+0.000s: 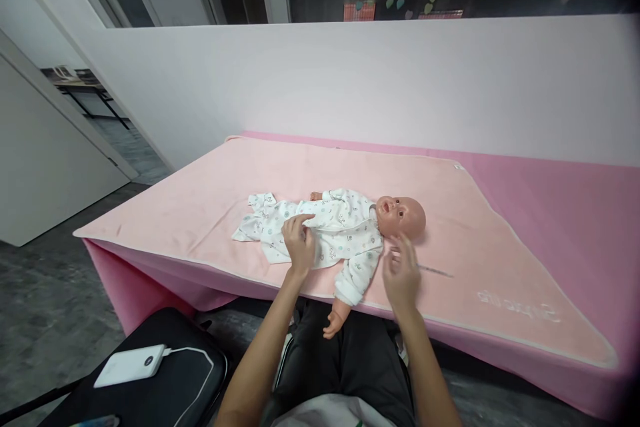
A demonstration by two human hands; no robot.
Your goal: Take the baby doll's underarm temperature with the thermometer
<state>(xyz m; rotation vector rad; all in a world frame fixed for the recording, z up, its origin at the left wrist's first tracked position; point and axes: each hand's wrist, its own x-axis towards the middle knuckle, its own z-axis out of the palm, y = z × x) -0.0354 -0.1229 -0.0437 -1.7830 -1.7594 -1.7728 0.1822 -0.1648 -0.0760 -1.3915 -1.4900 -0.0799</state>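
Observation:
A baby doll (400,214) lies on its back on a light pink blanket (210,194), head to the right. It wears a white patterned romper (340,220). My left hand (299,240) rests on the romper at the doll's belly, fingers pinching the cloth. My right hand (400,272) hovers just below the doll's head, fingers apart and holding nothing. One doll arm (336,320) hangs over the table's near edge.
The blanket covers a table with a darker pink cover (575,214) against a white partition wall (350,80). At lower left a black bag (165,387) carries a white power bank (131,366) with a cable. Grey floor lies to the left.

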